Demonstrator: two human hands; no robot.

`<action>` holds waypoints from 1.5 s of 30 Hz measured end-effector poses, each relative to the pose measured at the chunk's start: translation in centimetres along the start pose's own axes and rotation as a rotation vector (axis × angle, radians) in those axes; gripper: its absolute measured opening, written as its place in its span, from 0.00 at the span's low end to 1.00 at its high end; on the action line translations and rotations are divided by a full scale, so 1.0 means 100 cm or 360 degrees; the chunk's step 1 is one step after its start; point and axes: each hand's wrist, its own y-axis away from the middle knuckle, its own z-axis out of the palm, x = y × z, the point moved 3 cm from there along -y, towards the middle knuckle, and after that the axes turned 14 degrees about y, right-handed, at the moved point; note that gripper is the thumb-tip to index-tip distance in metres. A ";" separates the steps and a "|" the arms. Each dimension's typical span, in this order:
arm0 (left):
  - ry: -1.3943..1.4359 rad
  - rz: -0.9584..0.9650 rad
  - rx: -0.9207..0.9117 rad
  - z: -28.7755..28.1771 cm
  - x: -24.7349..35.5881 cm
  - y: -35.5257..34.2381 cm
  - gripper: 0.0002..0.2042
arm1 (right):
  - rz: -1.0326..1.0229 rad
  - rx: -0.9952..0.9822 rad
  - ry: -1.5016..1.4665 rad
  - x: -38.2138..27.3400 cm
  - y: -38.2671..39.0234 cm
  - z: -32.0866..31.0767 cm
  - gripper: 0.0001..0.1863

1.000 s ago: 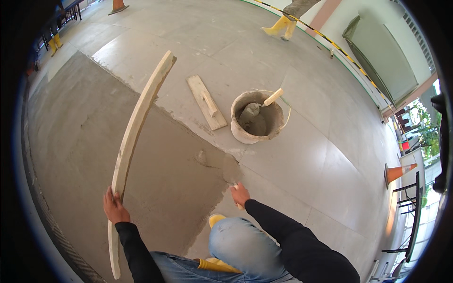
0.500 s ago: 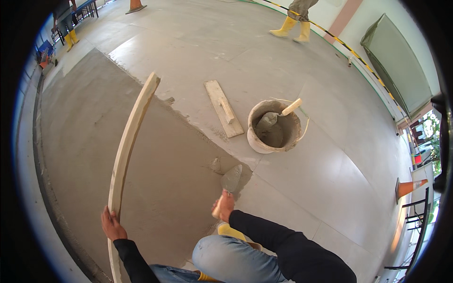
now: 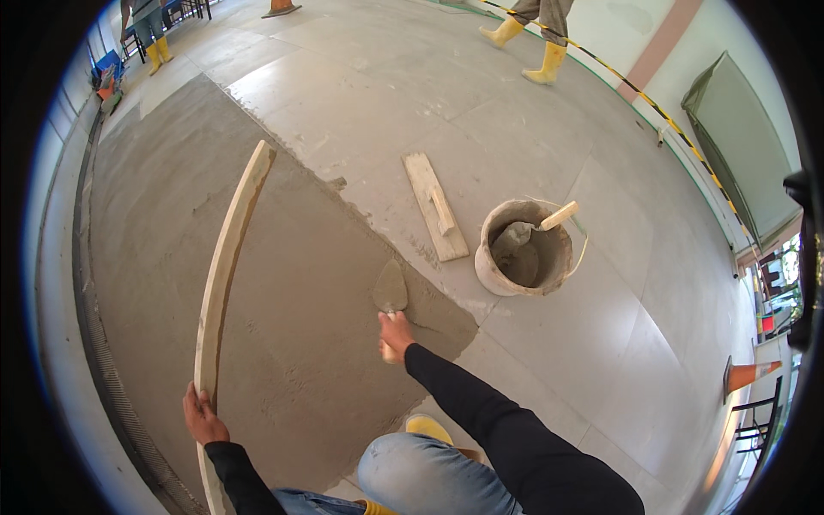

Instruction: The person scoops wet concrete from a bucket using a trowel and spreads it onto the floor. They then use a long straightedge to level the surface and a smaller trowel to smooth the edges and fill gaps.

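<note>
The right hand (image 3: 395,333) is closed around the handle of a pointed trowel (image 3: 390,289), fingers wrapped tight, with the arm in a dark sleeve stretched out over the floor (image 3: 360,94). The trowel's grey, mortar-smeared blade lies flat on the wet mortar bed (image 3: 163,249), its tip pointing away from the person, close to the bed's ragged right edge where the grey layer meets the bare pale slabs.

The left hand (image 3: 202,414) is closed over the near end of a long wooden straightedge (image 3: 228,266). The board is pale and narrow and runs away from the person across the mortar bed, its far end near the bed's far right edge; whether it rests on the mortar along its whole length cannot be told.

The mortar bed is a dark, damp sheet covering the left part of the floor, fairly even, with a few rough marks.

Just beyond the bed's right edge a wooden float (image 3: 436,206) lies flat on the bare floor. Beside it, further right, stands a mortar-caked bucket (image 3: 524,249) with a wooden-handled tool (image 3: 539,225) leaning inside. The person's bent knee in blue jeans (image 3: 421,472) shows at the lower edge, with a yellow boot (image 3: 427,426) beside it.
</note>
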 end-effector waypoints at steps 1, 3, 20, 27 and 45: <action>0.0020 0.0001 0.0017 0.002 0.000 -0.001 0.18 | -0.0034 0.0078 0.0270 0.006 0.003 -0.016 0.28; 0.0051 0.0023 0.0014 0.005 0.000 -0.002 0.18 | -0.0091 0.0245 0.0680 0.020 0.011 -0.041 0.29; 0.0125 0.0080 -0.0060 0.011 -0.006 -0.002 0.19 | 0.0106 0.0471 0.0309 0.124 0.045 -0.145 0.25; 0.0038 0.0052 -0.0096 0.016 -0.010 -0.003 0.18 | -0.0102 -0.0376 0.0607 0.118 0.071 -0.140 0.23; 0.0045 -0.0039 -0.0184 0.054 0.000 -0.012 0.19 | -0.0449 0.0603 0.0876 0.112 0.038 -0.091 0.31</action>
